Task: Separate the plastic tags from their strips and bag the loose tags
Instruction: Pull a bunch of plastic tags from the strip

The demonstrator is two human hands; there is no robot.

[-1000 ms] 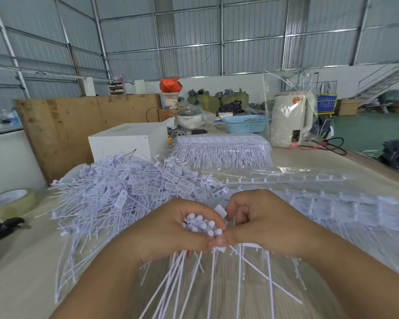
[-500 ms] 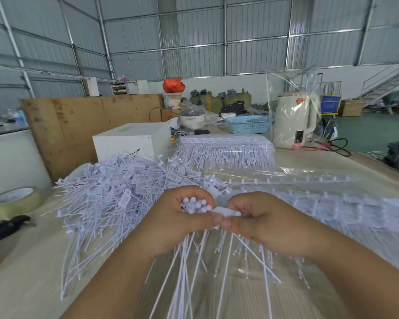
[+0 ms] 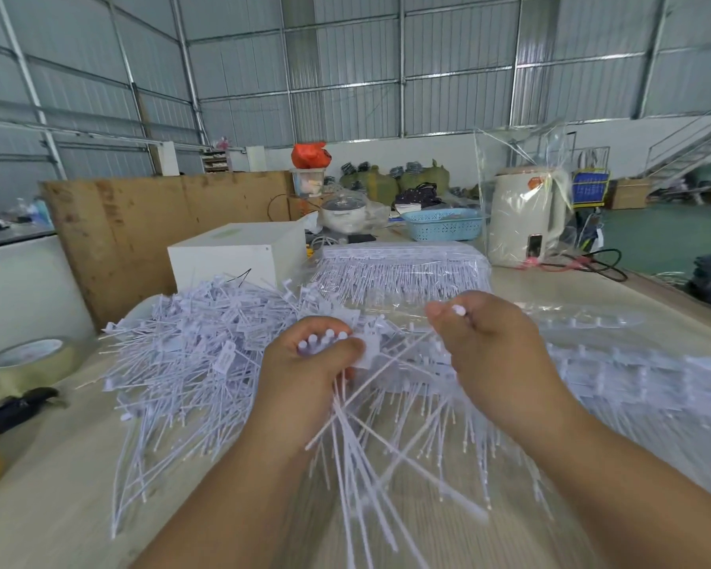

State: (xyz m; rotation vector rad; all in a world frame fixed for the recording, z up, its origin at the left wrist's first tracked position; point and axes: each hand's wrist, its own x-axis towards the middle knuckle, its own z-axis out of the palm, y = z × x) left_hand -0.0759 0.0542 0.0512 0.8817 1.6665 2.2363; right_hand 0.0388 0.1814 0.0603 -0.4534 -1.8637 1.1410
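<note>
Hands parted: right hand (image 3: 497, 351) has swung up and right from the left hand (image 3: 308, 363), taking one tag (image 3: 457, 310) with it.

Right fingers pinch that single tag, just right of frame centre; left stays clenched round the bundle of tags (image 3: 325, 338), tails fanning toward the bottom edge (likely one more torn free). Loose tags (image 3: 189, 351) heap centre-left; strips (image 3: 403, 269) lie behind. No bagging yet.

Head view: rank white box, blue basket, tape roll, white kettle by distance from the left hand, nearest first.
From the left hand:
1. White box, just behind it, past the loose tag pile.
2. Tape roll, far left at the table edge.
3. Blue basket, back centre-right.
4. White kettle, back right, inside a clear bag.
</note>
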